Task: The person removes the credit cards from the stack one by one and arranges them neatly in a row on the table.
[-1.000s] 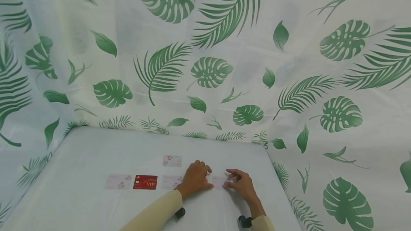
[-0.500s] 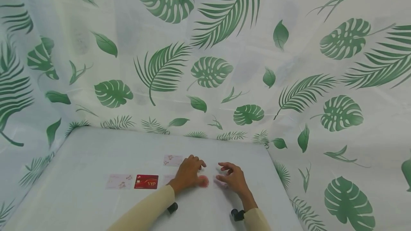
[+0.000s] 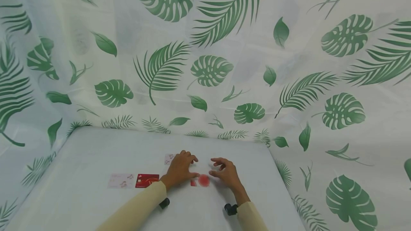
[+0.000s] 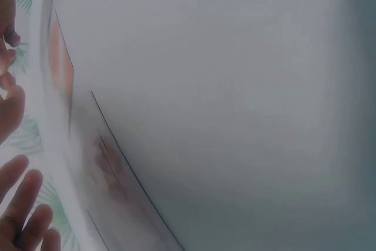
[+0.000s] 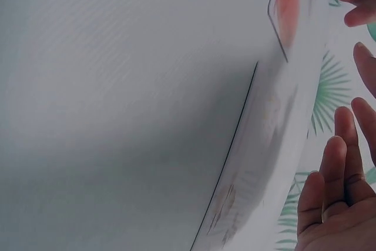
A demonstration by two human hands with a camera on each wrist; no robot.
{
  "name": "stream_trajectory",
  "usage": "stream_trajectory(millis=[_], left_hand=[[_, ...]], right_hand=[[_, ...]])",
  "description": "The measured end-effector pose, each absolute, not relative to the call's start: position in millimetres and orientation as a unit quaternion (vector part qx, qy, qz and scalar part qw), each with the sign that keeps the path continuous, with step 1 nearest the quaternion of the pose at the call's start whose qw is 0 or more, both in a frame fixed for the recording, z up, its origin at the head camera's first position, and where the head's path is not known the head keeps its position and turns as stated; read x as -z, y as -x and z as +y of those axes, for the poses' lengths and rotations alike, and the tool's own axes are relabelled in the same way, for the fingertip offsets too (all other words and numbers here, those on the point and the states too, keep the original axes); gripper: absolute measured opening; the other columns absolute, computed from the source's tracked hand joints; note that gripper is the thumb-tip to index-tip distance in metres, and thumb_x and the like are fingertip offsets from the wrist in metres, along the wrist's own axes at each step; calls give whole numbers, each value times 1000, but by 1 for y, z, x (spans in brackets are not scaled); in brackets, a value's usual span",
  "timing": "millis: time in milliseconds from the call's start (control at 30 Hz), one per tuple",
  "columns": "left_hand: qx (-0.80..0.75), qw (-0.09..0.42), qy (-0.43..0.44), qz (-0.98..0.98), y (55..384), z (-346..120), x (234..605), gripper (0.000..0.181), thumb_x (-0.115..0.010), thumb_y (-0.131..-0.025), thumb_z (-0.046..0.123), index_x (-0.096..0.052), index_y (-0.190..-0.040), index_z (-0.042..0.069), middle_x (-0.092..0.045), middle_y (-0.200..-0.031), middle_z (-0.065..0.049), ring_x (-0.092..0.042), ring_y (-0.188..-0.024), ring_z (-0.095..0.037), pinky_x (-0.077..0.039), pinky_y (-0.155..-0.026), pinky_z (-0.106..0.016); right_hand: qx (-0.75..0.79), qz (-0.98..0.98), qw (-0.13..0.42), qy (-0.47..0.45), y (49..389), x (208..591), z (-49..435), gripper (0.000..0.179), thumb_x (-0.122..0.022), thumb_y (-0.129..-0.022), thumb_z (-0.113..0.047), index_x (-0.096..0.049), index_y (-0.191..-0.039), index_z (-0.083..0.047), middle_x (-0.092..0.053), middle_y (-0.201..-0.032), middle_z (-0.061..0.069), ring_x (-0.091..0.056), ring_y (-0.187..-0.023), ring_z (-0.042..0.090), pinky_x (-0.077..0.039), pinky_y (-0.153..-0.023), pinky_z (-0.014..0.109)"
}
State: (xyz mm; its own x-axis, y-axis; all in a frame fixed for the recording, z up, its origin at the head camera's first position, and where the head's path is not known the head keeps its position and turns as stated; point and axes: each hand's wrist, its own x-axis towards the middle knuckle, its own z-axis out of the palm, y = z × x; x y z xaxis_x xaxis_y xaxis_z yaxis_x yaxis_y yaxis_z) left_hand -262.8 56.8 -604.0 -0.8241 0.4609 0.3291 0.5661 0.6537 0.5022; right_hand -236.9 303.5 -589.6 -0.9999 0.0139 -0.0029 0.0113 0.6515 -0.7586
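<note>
A pale, see-through card with a red circle (image 3: pixel 203 180) lies on the white table between both hands. My left hand (image 3: pixel 178 168) hovers just left of it with fingers loosely bent and nothing in their grip. On the other side my right hand (image 3: pixel 226 174) is raised, thumb and fingers apart, also holding nothing. In the left wrist view, fingers (image 4: pixel 26 204) spread above a pale card (image 4: pixel 126 189) at the table's far side. The right wrist view has another pale card (image 5: pixel 249 145) beneath the right fingers (image 5: pixel 335 168), with the red-marked card beyond.
Further left lies a red VIP card (image 3: pixel 144 180), partly covered by the left arm. Beside it is a pale flowered card (image 3: pixel 120 181). Behind the left hand another flowered card (image 3: pixel 168 159) shows in part. A leaf-patterned curtain (image 3: pixel 212 117) stands behind the table.
Both hands lift off the cards and drift left and away from the body. The red circle comes into view, while the left arm now overlaps the VIP card.
</note>
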Motion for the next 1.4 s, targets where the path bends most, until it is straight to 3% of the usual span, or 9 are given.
stream_trajectory(millis=[600, 1000, 1400], left_hand=[[285, 104, 251, -919, 276, 17, 610, 50, -95, -77, 42, -77, -115, 15, -71, -98, -1, -56, -95, -17, -52, -85, -41], [273, 123, 241, -923, 280, -10, 612, 52, -98, -74, 39, -77, -115, 14, -71, -98, -3, -56, -95, -20, -51, -85, -44], [250, 116, 223, -935, 282, -29, 608, 54, -98, -74, 38, -77, -117, 15, -71, -102, -2, -57, -99, -21, -53, -89, -44]], right_hand=[[-423, -906, -8, -3, 246, 588, 274, 47, -92, -83, -20, -76, -126, -23, -73, -112, 3, -55, -99, 22, -47, -81, 33], [-430, -902, 3, -45, 254, 590, 256, 49, -93, -81, -16, -76, -126, -15, -74, -113, 12, -57, -98, 24, -46, -81, 30], [-428, -902, -20, -42, 261, 593, 237, 49, -93, -82, -20, -75, -127, -21, -72, -114, 7, -56, -100, 21, -48, -85, 33]])
